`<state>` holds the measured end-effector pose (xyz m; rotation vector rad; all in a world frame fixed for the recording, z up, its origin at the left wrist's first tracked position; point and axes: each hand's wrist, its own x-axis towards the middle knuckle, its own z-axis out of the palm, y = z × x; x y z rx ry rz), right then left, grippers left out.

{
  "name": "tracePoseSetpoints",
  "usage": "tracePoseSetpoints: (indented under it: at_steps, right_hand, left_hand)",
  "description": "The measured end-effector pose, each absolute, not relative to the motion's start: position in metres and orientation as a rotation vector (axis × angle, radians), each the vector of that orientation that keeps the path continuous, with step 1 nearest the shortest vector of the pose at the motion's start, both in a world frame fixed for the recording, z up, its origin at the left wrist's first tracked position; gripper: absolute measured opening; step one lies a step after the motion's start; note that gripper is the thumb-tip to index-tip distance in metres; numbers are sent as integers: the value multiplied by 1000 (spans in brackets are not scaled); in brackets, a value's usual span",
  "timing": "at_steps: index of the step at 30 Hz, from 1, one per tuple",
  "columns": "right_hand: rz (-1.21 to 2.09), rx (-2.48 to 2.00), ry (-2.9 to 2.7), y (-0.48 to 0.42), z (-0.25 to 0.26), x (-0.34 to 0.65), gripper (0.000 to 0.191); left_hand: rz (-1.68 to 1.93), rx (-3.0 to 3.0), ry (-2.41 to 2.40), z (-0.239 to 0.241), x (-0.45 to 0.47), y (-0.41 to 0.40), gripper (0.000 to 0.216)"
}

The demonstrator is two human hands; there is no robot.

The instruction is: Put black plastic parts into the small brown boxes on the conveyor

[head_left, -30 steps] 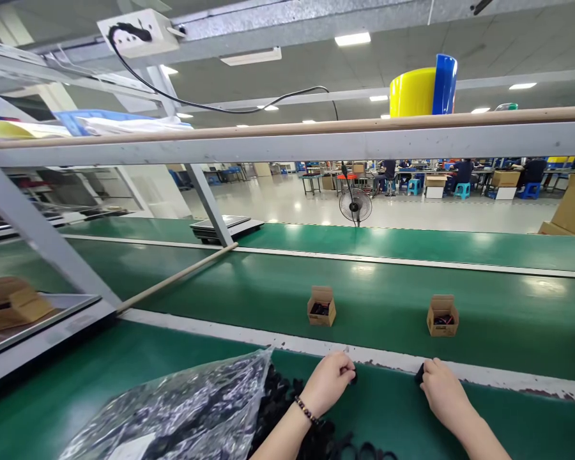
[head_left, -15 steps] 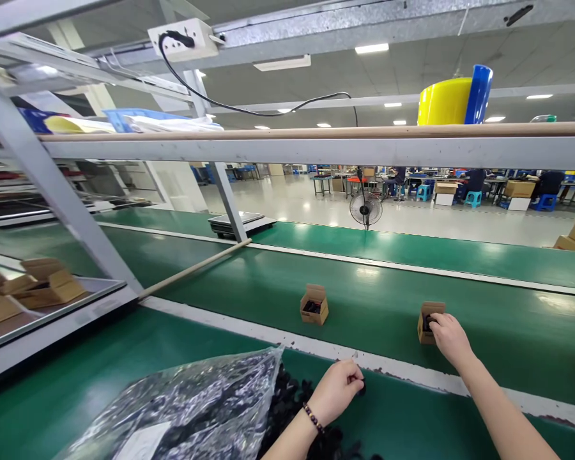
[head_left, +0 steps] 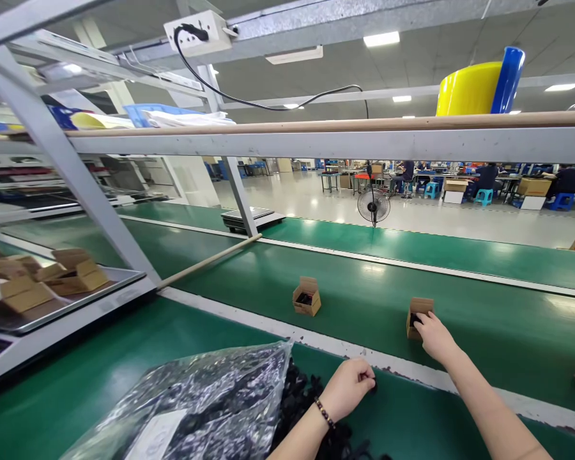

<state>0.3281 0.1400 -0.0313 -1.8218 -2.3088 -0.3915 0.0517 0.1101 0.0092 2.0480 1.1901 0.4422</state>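
Green conveyor belt in a big factory hall, small open cardboard boxes riding along.

Right hand with fingers dipped into the nearer small box, grip hidden so can't tell; left hand curled tight on a small black part at the worktop edge, just beside the black parts pile spilling from a clear plastic bag. Second box further left.

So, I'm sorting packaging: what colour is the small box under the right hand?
Plain brown cardboard; the small box shows best in the head view.
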Motion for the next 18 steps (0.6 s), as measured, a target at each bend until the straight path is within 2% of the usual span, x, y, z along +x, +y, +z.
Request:
tracePoseSetpoints:
  at_steps: [8, 12, 18]
  right_hand:
    - [-440, -1696, -2342, 155, -34, 309, 52]
    - [-542, -1708, -2146, 136, -39, 313, 59]
    - [-548, -1650, -1784, 69, -109, 337, 35]
  left_hand:
    - [532, 2057, 1214, 14, 55, 116, 9]
    - [594, 2042, 1300, 22, 69, 135, 11]
    - [628, 2055, 1383, 28, 125, 188, 13]
